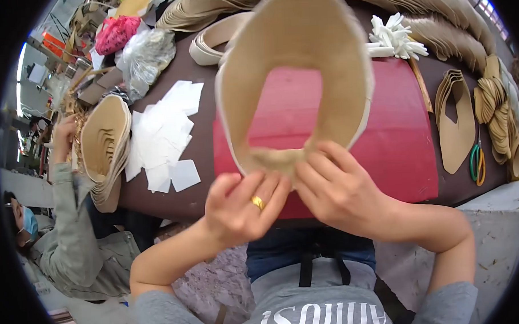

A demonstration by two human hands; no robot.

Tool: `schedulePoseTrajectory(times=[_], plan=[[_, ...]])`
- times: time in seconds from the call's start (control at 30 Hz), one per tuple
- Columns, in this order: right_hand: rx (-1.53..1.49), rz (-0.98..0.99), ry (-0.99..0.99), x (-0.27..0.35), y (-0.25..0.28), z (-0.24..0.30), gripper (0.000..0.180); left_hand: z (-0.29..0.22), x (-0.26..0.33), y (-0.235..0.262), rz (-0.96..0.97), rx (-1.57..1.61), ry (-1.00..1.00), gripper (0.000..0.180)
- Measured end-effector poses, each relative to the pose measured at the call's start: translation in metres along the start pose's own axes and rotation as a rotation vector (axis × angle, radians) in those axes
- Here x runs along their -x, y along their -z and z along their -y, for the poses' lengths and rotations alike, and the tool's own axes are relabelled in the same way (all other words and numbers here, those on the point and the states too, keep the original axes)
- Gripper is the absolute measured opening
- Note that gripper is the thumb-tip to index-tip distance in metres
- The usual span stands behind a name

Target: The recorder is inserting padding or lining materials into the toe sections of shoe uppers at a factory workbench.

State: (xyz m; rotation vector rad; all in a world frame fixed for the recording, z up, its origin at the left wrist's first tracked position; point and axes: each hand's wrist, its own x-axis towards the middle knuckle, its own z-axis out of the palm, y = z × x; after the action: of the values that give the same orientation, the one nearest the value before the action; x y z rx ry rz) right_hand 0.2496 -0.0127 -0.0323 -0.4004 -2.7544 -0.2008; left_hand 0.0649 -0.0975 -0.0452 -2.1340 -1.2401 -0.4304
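Observation:
A large tan shoe upper (292,32), bent into a loop with a pale edge, stands raised over the red mat (398,134). Its near ends meet between my two hands. My left hand (244,205), with a gold ring on one finger, is closed in a pinch on the left side of that join. From the right, my right hand (340,188) pinches the same near edge, its fingers almost touching the left ones. The fingertips partly hide the join. Through the loop's opening the red mat shows.
Loose white paper pieces (161,134) and nested tan uppers (104,139) lie left. At right are more tan uppers (455,118) and green-and-orange-handled scissors (478,161). White strips (397,37) sit behind the mat. A masked person (73,237) works at far left.

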Motion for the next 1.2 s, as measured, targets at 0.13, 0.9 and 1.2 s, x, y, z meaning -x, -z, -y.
schedulePoseTrajectory(times=[0.13,0.9,1.2], plan=[[0.107,0.026,0.096,0.029,0.007,-0.012,0.022,-0.008,0.02,0.008,0.081,-0.102,-0.019,0.019],[-0.265,0.225,-0.183,0.017,0.018,-0.02,0.028,-0.017,-0.03,0.01,0.274,0.138,0.03,0.017],[-0.507,-0.012,-0.345,0.072,0.008,-0.009,0.047,-0.025,-0.047,0.02,0.387,-0.082,-0.251,0.022]])
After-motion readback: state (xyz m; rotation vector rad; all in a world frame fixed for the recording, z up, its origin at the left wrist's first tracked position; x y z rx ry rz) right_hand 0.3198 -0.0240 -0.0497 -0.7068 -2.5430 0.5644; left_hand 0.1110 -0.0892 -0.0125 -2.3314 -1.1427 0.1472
